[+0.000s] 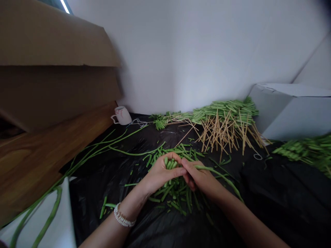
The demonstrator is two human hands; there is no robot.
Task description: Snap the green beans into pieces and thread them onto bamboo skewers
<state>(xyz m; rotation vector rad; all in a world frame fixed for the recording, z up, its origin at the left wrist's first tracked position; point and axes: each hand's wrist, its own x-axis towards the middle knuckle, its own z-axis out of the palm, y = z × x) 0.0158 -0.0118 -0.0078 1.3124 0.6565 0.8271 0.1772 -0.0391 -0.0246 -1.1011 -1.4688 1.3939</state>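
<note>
Cut pieces of long green bean [170, 163] are bunched in my left hand [165, 172], whose fingers curl round them. My right hand [198, 174] meets it at the fingertips and grips a long green bean [224, 177] that trails back over the right wrist. Under both hands lies a loose pile of short bean pieces [178, 196] on black plastic sheeting [103, 187]. The right fingertips are partly hidden behind the left thumb.
Skewered bean pieces [227, 110] with bare wooden sticks [219, 132] lie at the back, beside a white box [292, 110]. More green bundles [307, 150] are at right. Whole long beans [90, 155], a mug [122, 115] and a cardboard box [57, 82] are at left.
</note>
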